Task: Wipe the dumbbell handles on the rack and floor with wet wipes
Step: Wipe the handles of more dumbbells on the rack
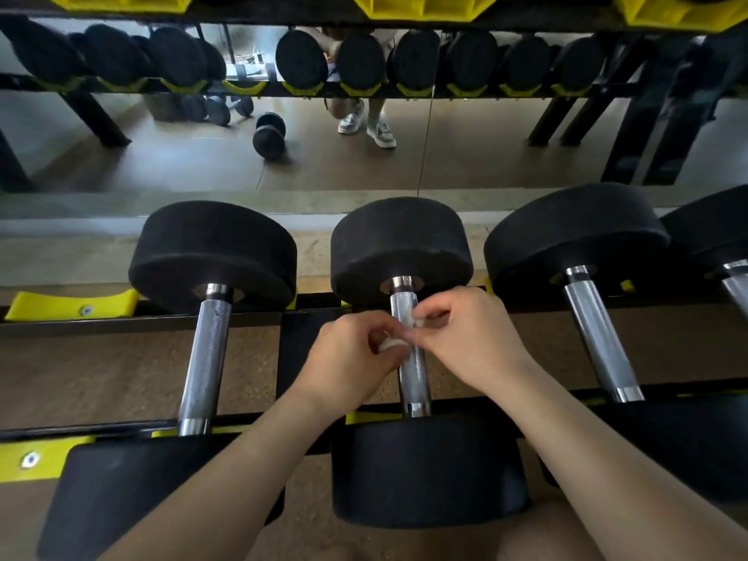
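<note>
Several black dumbbells lie side by side on the low rack [137, 322]. The middle dumbbell's knurled steel handle [413, 374] runs between my hands. My left hand [348, 366] pinches a small white wet wipe [392, 344] at the handle's left side. My right hand [465, 338] pinches the other end of the wipe against the handle's right side. The wipe is mostly hidden by my fingers. The left dumbbell handle [204, 358] and the right dumbbell handle [599, 334] are bare.
Yellow cradles [69, 305] line the black rack rails. A mirror behind the rack reflects the person's shoes [366, 123], a loose dumbbell on the floor [269, 135] and an upper row of dumbbells. The upper rack shelf with yellow cradles [421, 6] hangs overhead.
</note>
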The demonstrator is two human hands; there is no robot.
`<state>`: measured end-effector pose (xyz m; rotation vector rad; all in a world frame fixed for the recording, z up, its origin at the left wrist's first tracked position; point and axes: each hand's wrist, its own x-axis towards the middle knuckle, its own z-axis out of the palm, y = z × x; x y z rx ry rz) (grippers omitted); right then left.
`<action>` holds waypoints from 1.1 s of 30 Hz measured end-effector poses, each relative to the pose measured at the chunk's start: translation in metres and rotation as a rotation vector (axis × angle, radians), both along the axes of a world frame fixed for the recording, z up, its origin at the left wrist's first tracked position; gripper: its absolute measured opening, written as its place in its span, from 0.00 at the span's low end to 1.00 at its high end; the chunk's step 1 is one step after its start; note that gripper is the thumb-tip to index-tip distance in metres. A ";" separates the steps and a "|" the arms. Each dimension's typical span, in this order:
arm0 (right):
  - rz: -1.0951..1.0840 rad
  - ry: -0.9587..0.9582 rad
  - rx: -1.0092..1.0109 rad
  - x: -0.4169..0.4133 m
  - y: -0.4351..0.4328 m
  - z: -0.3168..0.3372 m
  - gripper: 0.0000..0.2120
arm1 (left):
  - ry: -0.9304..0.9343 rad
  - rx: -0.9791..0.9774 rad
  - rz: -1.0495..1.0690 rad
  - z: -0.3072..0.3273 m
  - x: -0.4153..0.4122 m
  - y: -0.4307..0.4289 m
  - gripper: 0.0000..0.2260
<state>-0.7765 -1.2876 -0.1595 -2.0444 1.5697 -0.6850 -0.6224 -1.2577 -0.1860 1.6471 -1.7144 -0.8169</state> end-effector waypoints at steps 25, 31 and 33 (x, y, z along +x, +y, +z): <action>0.337 0.226 -0.118 -0.011 0.002 -0.007 0.05 | 0.285 0.116 0.089 -0.004 0.004 0.037 0.09; 0.267 0.182 -0.173 -0.003 -0.007 -0.005 0.02 | 0.335 0.110 0.112 -0.013 0.001 0.038 0.10; 0.345 0.215 -0.104 -0.008 0.003 -0.007 0.03 | 0.345 0.112 0.108 -0.014 0.001 0.038 0.09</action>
